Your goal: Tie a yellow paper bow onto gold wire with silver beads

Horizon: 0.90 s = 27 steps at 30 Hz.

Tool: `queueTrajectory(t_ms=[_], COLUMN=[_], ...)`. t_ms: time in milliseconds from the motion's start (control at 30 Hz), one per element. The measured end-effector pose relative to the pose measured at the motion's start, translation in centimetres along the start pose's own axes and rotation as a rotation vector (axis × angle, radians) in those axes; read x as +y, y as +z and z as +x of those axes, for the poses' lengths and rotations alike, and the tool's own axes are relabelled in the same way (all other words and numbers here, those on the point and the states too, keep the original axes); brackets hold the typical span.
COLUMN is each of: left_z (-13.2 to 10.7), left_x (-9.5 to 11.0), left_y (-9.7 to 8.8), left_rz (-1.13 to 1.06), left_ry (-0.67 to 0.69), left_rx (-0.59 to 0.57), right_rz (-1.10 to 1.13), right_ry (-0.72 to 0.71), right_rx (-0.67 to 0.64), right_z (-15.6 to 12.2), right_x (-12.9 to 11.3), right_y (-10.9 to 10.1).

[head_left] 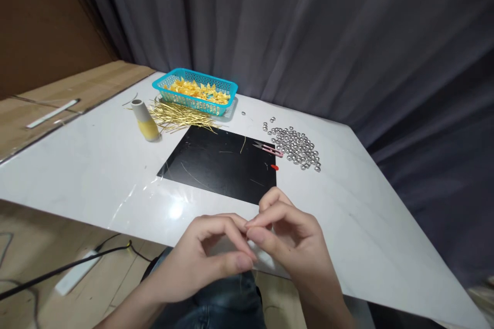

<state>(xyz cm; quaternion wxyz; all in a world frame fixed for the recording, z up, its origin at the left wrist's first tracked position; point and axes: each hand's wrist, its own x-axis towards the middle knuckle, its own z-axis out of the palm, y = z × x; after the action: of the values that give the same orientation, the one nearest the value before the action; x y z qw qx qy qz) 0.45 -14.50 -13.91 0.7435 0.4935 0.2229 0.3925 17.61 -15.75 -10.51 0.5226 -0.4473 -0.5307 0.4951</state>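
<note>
My left hand (216, 252) and my right hand (293, 231) meet over the table's near edge, fingertips almost touching. The left thumb and forefinger are pinched together; so are the right ones. Whatever they hold is too thin or hidden to make out. Just beyond the hands lies a black mat (227, 164). On its right part rest thread snips with pink handles (272, 150), a small red piece (275, 167) and a few loose wire bits. To the right of the mat is a spread of shiny silver beads (296, 146).
At the back stands a blue basket (227, 108) of yellow petal-like pieces (196, 90). Gold wire stems (181, 115) lie before it, beside a yellow-and-white bottle-shaped spool (145, 122). A power strip (77, 272) with a black cable is on the floor at left. A grey curtain (309, 36) hangs behind.
</note>
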Motion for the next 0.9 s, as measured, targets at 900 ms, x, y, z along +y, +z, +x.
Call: queueTrajectory(t_ms=[900], left_z=[-3.8], left_x=[1.2], left_y=[-4.8], left_rz=[0.886], left_ry=[0.337], left_rx=[-0.043], right_rz=[0.197], right_ry=[-0.047], right_rx=[0.504], right_z=[-7.2], right_x=[0.2], right_y=[-10.5])
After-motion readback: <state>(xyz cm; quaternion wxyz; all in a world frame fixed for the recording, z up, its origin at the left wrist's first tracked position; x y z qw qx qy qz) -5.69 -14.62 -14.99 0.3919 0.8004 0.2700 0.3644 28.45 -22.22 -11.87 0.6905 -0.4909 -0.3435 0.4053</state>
